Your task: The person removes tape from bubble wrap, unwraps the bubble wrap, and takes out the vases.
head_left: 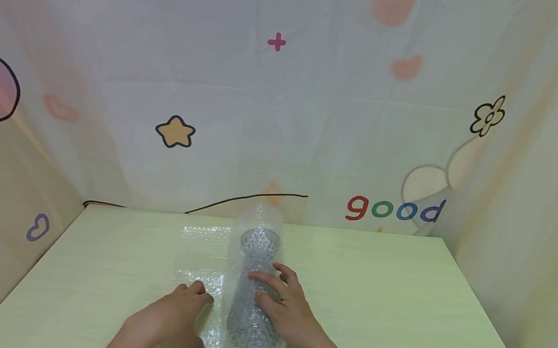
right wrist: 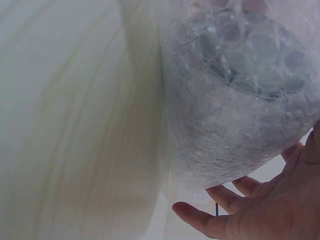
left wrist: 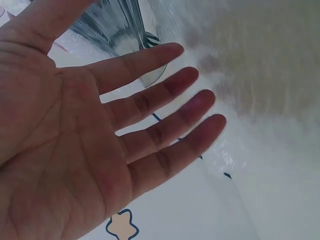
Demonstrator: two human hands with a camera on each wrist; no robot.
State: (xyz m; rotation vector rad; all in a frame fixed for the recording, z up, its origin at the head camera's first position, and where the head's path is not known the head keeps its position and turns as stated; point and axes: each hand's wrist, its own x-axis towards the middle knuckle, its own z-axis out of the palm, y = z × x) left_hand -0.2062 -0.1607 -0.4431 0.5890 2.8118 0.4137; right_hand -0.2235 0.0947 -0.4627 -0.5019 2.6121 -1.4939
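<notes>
A grey-blue glass vase [head_left: 258, 251] with a flared mouth lies lengthwise on the table, rolled in clear bubble wrap [head_left: 205, 241]. Its mouth points to the far side. The wrap extends past both ends of the vase, and a loose flat part spreads to its left. Over that flat part is my left hand [head_left: 170, 314], its fingers straight and slightly spread in the left wrist view. My right hand [head_left: 288, 309] rests on the vase's right side with fingers spread loosely over the wrap. In the right wrist view, the vase's round base [right wrist: 250, 55] shows through the bubbles.
The pale wood-grain table [head_left: 388, 303] reaches back to a printed curtain [head_left: 208, 72], which also hangs at both sides. The far end of the wrap roll lies close to the table's back edge.
</notes>
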